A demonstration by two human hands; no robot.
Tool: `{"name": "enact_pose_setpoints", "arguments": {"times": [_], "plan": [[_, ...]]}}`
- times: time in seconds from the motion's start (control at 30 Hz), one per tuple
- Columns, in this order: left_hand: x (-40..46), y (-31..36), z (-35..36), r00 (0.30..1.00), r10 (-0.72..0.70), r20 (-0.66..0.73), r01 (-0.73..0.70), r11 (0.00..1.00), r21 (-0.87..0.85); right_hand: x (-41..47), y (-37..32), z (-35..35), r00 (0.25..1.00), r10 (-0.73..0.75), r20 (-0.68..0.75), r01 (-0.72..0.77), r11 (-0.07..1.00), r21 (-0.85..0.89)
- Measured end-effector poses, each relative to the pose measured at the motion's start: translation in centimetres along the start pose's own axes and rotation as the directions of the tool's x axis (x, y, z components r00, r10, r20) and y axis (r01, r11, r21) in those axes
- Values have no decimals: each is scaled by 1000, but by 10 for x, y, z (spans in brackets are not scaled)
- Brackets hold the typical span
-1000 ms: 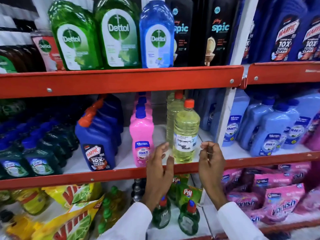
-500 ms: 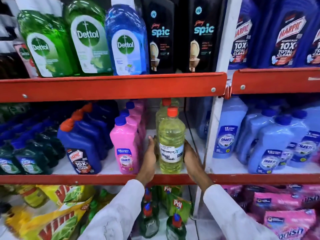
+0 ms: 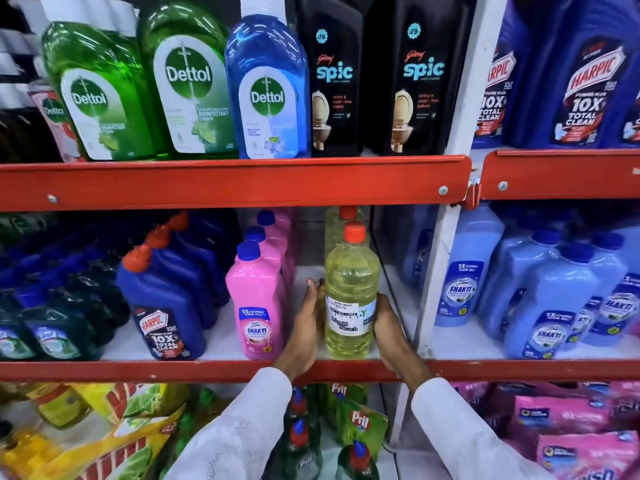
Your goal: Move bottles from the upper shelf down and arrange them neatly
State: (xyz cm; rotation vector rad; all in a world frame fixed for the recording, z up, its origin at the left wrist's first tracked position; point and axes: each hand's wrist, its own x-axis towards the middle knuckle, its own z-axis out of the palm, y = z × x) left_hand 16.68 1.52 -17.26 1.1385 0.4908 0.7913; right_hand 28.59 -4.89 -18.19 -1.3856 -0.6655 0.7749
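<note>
Now both hands [image 3: 304,327] clasp the bleach bottle [image 3: 350,292].

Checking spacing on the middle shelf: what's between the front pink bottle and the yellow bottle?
Only the left hand, pressed to the yellow bottle; past the pink bottle, bare shelf. Head view.

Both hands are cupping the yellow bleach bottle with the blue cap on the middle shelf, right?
Not quite: the cap is red-orange, not blue. The head view shows the left hand and right hand cupping the yellow bleach bottle on the middle shelf.
</note>
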Motion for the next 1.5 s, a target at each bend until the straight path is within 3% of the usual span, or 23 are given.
{"name": "enact_pose_setpoints", "arguments": {"times": [0.3,0.43,0.53,0.63,0.83,1.37,1.43,1.5], "plan": [[-7,4,7,1000,22,18,-23,1000,21,-12,-8,2,999,11,-42,-16,991,-131],[-15,-9,-6,995,54,-84,-33,970,241,-28,-3,-15,995,-66,-74,37,942,-335],[-26,-12,-15,994,103,-36,-78,904,419,-34,6,-33,994,-84,71,106,909,-403],[-28,-11,-21,996,55,74,-86,831,550,-30,10,-37,977,-62,204,163,836,-525],[-22,-18,-24,996,95,0,-74,778,624,-27,11,-48,950,-81,301,208,883,-421],[-27,-14,-24,994,108,12,-89,740,667,-31,8,-47,956,-82,283,195,897,-396],[-37,-6,-16,990,136,32,-120,709,695,-42,6,-47,965,-98,245,196,888,-416],[-56,9,-3,962,273,26,-194,610,768,-61,2,-50,972,-232,47,229,874,-429]]}}
